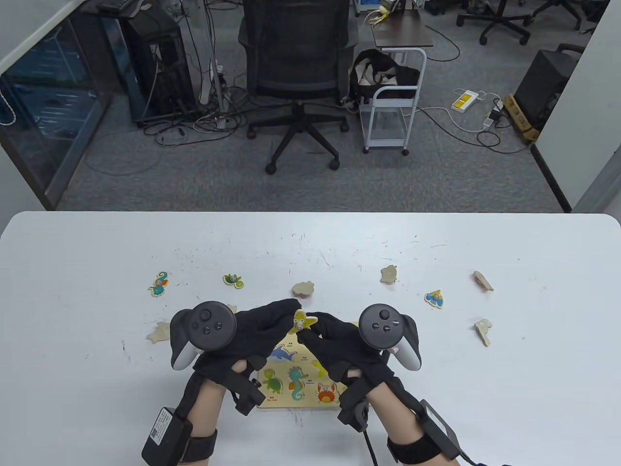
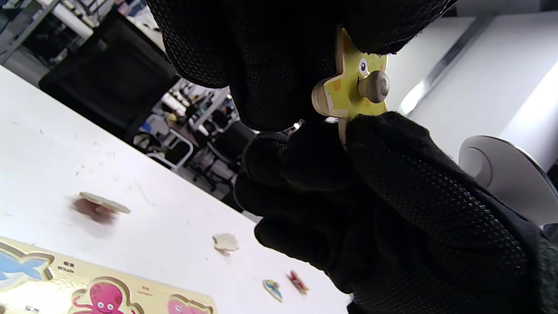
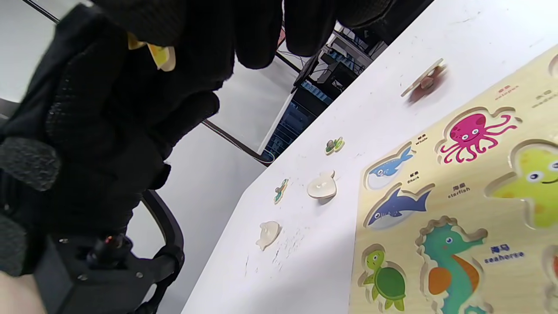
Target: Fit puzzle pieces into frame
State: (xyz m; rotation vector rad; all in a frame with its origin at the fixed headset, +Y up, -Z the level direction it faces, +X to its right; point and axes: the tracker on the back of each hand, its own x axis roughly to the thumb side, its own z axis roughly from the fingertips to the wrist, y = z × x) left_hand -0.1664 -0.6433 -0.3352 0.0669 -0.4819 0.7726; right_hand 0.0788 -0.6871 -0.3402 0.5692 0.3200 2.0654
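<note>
The wooden puzzle frame (image 3: 479, 218) is showing small printed labels beside its cut-outs. "starfish" and "seahorse" are reading clearly; "whale" and "shark" are only faintly legible.

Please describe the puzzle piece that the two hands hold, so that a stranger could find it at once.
Look at the wooden puzzle board at the near edge of the white table. Just above it, both gloved hands meet and pinch one piece, the yellow starfish. Unlike the pieces lying on the table, it is lifted, with a wooden knob.

White table (image 1: 310, 242): wooden puzzle frame (image 1: 296, 383) at near edge, partly under both hands. Left hand (image 1: 252, 335) and right hand (image 1: 339, 342) pinch yellow starfish piece (image 1: 303, 321) together above frame. Loose pieces scattered around: seahorse piece (image 1: 159, 284), fish piece (image 1: 434, 298).
</note>
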